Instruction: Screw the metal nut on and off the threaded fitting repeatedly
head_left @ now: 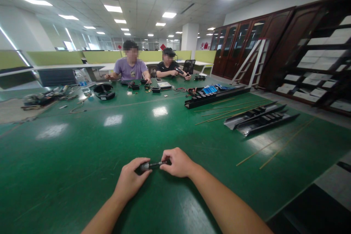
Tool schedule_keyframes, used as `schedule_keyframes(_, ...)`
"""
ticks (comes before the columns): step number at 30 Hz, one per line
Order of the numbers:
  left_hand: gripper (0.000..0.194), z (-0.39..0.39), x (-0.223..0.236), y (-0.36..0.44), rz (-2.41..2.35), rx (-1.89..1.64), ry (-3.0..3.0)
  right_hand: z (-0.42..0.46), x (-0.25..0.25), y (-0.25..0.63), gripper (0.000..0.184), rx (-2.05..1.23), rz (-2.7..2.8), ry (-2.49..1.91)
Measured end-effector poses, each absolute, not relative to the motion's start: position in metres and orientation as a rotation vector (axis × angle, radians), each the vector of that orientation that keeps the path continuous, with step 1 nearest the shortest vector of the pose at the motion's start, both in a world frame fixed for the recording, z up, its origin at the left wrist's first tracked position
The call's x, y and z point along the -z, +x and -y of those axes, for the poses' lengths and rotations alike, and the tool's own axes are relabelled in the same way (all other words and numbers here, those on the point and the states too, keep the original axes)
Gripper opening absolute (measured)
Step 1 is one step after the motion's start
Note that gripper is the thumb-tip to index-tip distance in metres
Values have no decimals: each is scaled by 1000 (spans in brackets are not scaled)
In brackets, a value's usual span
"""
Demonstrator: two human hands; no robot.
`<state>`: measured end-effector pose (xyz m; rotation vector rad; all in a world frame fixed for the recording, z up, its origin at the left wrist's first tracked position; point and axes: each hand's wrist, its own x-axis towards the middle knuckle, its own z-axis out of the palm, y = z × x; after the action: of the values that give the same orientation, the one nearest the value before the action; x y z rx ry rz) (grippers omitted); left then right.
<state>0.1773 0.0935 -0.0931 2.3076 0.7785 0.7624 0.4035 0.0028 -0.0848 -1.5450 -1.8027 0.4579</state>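
Note:
My left hand (131, 177) is closed around the thick grey-and-black end of a small tool with a thin dark shaft (155, 165). It looks like a screwdriver, but its exact kind is too small to tell. At the shaft's other end, my right hand (175, 162) pinches with thumb and fingers. A small dark part shows between those fingers; whether it is separate from the shaft I cannot tell. Both hands are low over the near middle of the green table (82, 153), and the tool lies roughly level between them.
Black metal channels (263, 117) and thin yellowish rods (274, 150) lie to the right. Another long channel (216, 97) carries blue pieces. Two people sit across the table among small black parts. A black headset (104, 91) and a tangled heap (45, 97) are far left.

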Motion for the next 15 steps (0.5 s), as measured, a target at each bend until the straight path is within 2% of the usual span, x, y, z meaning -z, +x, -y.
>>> schedule_keyframes(10, 29, -94, 88, 178, -848, -805, 2230, -3, 83, 407, 16, -533, 1660, -1509)
schedule_keyframes(15, 39, -99, 86, 178, -1026, -847, 2025, -7, 88, 410, 19, -651, 1517, -1446)
